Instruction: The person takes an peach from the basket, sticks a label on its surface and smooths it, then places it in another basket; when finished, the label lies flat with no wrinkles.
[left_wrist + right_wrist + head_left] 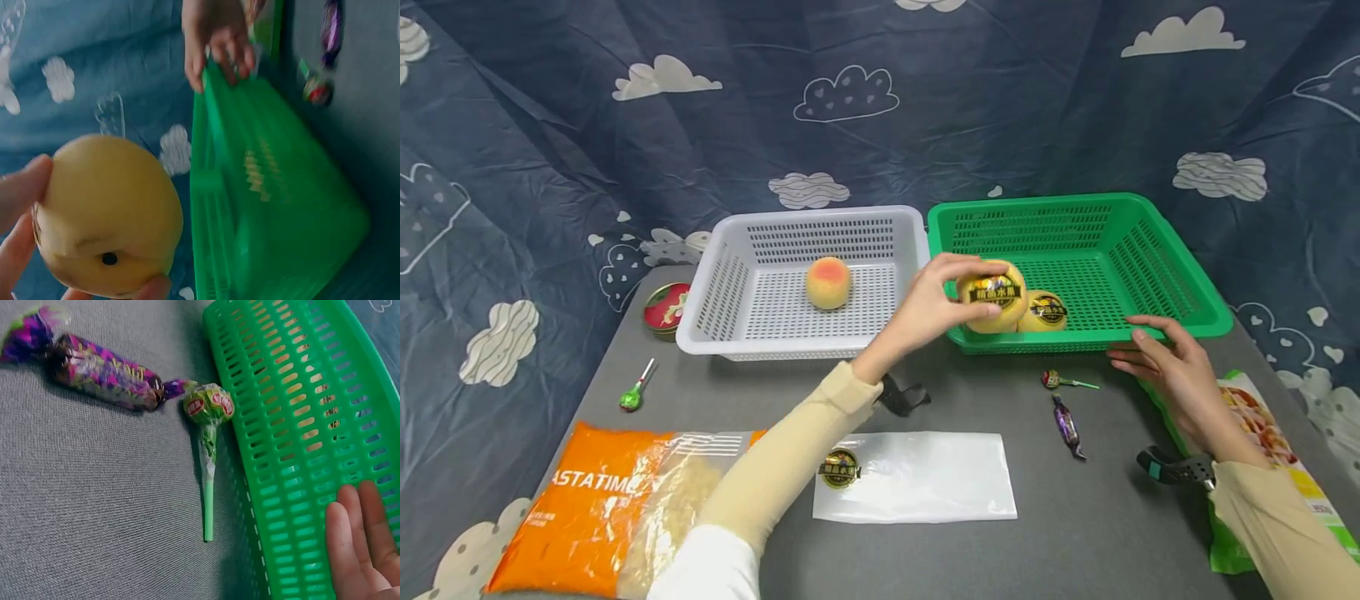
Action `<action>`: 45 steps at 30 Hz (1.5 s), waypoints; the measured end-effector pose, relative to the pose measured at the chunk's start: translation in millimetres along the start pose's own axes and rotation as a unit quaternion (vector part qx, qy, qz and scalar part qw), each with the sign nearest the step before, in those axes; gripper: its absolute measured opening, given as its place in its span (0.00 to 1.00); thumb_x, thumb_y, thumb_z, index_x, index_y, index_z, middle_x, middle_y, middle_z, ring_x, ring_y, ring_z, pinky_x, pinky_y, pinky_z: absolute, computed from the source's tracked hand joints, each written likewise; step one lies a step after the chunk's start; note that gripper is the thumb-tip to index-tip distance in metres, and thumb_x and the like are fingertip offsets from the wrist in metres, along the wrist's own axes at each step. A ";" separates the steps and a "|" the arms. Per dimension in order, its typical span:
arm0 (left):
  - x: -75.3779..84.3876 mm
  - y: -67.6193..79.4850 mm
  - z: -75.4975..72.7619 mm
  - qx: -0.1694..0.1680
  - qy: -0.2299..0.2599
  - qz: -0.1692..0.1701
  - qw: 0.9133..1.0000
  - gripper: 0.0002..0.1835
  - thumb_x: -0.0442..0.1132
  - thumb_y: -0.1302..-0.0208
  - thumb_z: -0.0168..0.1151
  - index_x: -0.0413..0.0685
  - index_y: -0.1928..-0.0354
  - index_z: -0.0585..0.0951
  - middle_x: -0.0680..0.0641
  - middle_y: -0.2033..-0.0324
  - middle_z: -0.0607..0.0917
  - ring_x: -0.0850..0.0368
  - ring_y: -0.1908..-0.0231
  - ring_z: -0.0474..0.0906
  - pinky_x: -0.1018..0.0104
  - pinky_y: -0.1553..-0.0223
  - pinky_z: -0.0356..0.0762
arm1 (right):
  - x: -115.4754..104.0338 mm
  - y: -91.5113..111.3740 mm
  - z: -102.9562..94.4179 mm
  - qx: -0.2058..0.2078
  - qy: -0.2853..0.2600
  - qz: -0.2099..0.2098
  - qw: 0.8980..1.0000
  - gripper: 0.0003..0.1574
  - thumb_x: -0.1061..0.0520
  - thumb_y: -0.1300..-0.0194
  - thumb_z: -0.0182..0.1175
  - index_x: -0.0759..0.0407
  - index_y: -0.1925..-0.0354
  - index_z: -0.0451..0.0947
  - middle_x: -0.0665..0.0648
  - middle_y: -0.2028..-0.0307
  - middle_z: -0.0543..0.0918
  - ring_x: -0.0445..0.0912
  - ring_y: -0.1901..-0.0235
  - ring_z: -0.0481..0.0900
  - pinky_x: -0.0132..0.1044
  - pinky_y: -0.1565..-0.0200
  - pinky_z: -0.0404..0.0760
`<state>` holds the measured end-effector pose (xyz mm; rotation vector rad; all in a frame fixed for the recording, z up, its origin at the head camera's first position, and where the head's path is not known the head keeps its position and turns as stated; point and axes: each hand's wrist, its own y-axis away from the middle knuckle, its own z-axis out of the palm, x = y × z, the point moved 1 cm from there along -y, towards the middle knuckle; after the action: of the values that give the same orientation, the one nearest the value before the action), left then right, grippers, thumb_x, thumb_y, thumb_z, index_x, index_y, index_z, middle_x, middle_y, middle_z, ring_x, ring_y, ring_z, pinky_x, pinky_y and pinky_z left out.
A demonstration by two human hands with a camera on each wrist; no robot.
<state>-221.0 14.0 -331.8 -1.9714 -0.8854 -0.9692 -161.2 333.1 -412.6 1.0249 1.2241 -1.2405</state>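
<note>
My left hand [936, 304] grips a yellow peach [1009, 300] with a black-and-gold label, over the near left part of the green basket [1165, 262]. In the left wrist view, thumb and fingers surround that peach [112, 206], which has a small dark dot on its side. A second labelled peach [1043, 312] lies in the green basket, partly overlapped by the held one. My right hand [1172, 371] holds the basket's near rim towards the right corner, fingers on both sides. Straight fingers [353, 534] lie against its outer wall in the right wrist view.
A white basket [700, 321] with a red-topped peach [828, 283] stands left of the green one. Nearer lie lollipops [1050, 380] [631, 398], a purple-wrapped candy [1066, 425], a white packet [925, 483], an orange bag [587, 508], a green bag [1232, 533] and a red tin [666, 308].
</note>
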 end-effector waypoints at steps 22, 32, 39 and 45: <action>-47.8 -105.5 29.7 0.014 -0.187 -0.267 0.945 0.21 0.35 0.50 0.68 0.58 0.52 0.80 0.53 0.48 0.76 0.53 0.45 0.66 0.66 0.52 0.69 | 6.4 -9.8 2.3 -0.017 0.021 -0.038 0.999 0.19 0.61 0.32 0.45 0.62 0.43 0.62 0.56 0.62 0.81 0.47 0.64 0.81 0.36 0.64 0.79; -39.8 -102.6 25.7 -0.147 -0.223 -0.249 0.931 0.25 0.36 0.38 0.55 0.55 0.38 0.67 0.51 0.39 0.66 0.54 0.47 0.65 0.69 0.63 0.62 | 8.9 -7.4 1.0 -0.005 0.020 -0.035 0.999 0.20 0.62 0.32 0.45 0.64 0.43 0.62 0.59 0.61 0.80 0.47 0.64 0.81 0.36 0.65 0.79; -20.9 -82.5 -19.8 -0.136 -0.120 -0.124 0.976 0.24 0.40 0.35 0.52 0.51 0.36 0.65 0.49 0.38 0.65 0.56 0.40 0.60 0.66 0.47 0.64 | 6.2 -4.7 0.1 -0.018 -0.003 -0.023 1.000 0.19 0.63 0.31 0.44 0.62 0.43 0.62 0.59 0.63 0.82 0.49 0.65 0.81 0.38 0.66 0.79; -5.0 -32.6 -71.9 -0.062 0.027 -0.071 0.995 0.23 0.38 0.36 0.53 0.48 0.39 0.68 0.43 0.46 0.73 0.55 0.51 0.73 0.65 0.56 0.73 | -8.4 0.3 6.5 -0.045 0.037 0.005 0.998 0.21 0.60 0.30 0.42 0.56 0.40 0.59 0.60 0.68 0.83 0.51 0.69 0.82 0.39 0.69 0.80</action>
<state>-273.3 -32.3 -294.8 -1.9966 -0.9656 -1.1794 -159.7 327.7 -403.7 1.0178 1.3182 -1.1387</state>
